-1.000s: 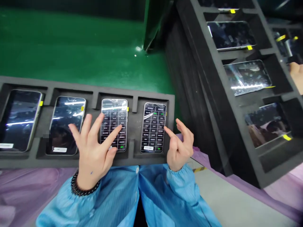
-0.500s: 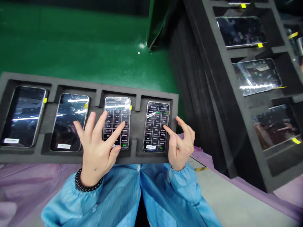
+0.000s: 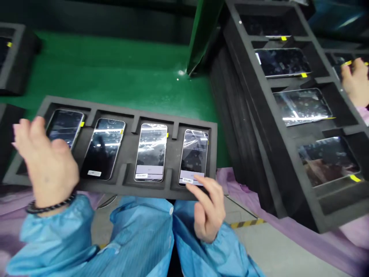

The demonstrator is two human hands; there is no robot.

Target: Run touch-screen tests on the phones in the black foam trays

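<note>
A black foam tray (image 3: 213,154) holds a row of smartphones, each in its own slot. My right hand (image 3: 210,207) reaches over the front rim, index and middle fingers stretched out at the lower end of the rightmost phone (image 3: 194,154). That screen shows text above a pale panel. Beside it, the third phone (image 3: 151,150) shows a similar lit screen. The second phone (image 3: 105,150) is dark and bears a white label. My left hand (image 3: 47,165), slightly blurred, is raised with fingers extended, partly hiding the dark leftmost phone (image 3: 65,127). Neither hand holds anything.
At the right rises a stack of black foam trays (image 3: 245,130), with phones (image 3: 302,107) in the top one. Another person's hand (image 3: 356,82) is beyond it. More foam trays (image 3: 27,65) stand at the left. The work surface (image 3: 115,69) is green.
My left hand has left the third phone and swung left over the leftmost one. My right hand has dropped toward the fourth phone's lower edge. Both lit screens changed from button grids to text.
</note>
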